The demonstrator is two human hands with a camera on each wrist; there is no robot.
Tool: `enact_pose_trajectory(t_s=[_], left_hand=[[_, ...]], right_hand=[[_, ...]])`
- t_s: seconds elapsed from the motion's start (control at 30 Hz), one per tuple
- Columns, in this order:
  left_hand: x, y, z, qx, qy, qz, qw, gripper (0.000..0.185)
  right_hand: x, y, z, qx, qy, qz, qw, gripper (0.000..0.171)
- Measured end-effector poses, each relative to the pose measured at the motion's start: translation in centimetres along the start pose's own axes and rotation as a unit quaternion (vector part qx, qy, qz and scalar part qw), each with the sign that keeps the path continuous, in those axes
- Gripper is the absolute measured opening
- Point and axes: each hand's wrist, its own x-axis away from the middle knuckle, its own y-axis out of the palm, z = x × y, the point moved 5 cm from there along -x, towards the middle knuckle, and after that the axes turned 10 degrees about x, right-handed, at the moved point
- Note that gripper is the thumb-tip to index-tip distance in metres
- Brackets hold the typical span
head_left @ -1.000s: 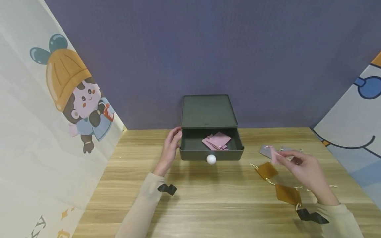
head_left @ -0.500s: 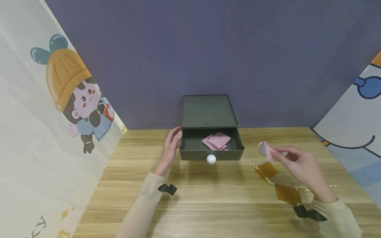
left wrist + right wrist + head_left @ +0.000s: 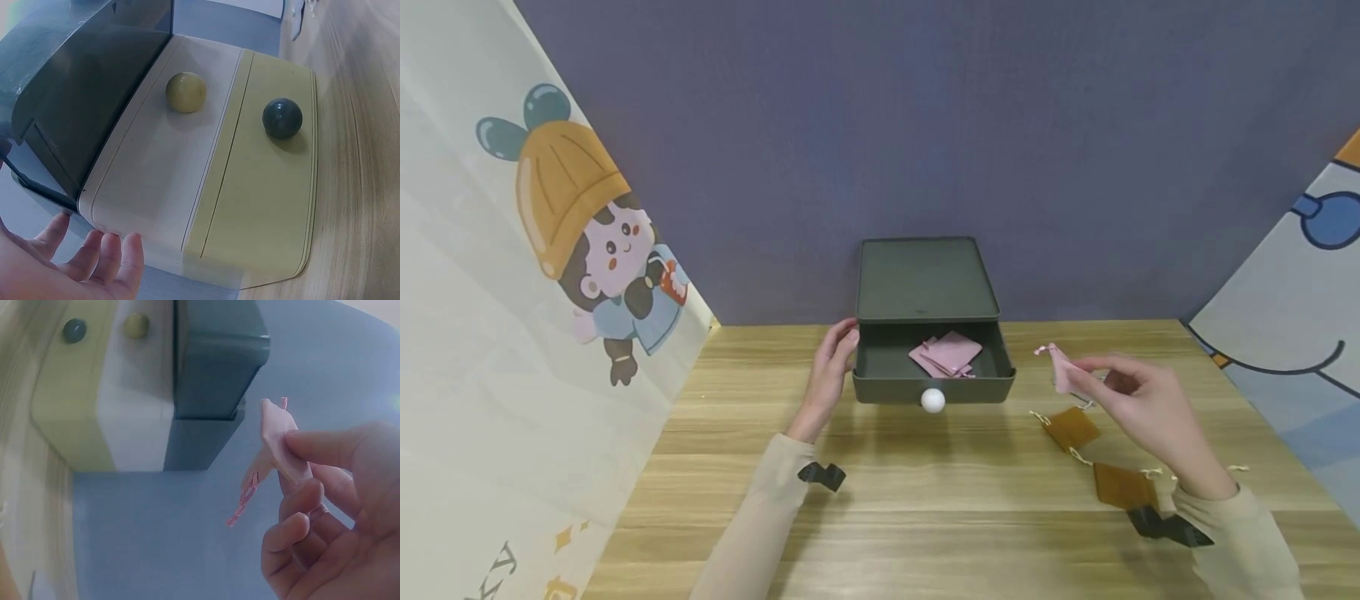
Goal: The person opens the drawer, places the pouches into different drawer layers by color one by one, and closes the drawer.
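Observation:
My right hand [image 3: 1142,408] pinches a small pink drawstring pouch [image 3: 1063,371] between thumb and fingers, raised over the right side of the table. Its pink cords [image 3: 247,497] dangle in the right wrist view. My left hand [image 3: 827,375] rests its fingertips against the left side of a drawer cabinet [image 3: 925,279]. The cabinet's dark green top drawer [image 3: 891,392] is pulled out, with a white knob [image 3: 932,401] on its front. Several pink pouches [image 3: 951,354] lie piled inside it. Below, a white drawer [image 3: 156,156] and a yellow-green drawer [image 3: 262,187] are closed.
Two orange-brown pouches [image 3: 1071,429] with cream cords lie on the wooden table [image 3: 925,533] right of the cabinet. A grey pouch is mostly hidden behind my right hand. A blue-grey wall [image 3: 925,125] stands behind, with printed panels [image 3: 512,375] on both sides.
My right hand has carried the pink pouch left and slightly up, closer to the drawer. My left hand and the cabinet have stayed in place.

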Motion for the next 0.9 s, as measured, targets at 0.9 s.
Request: enact_pose_trajectory(t_s=[0.9], left_hand=[[0.0,0.1,0.2,-0.002,-0.002,-0.005,1.0000,0.058]], right_hand=[[-1.8,1.2,-6.5,-0.047,-0.080,0.010,0.996,0.013]])
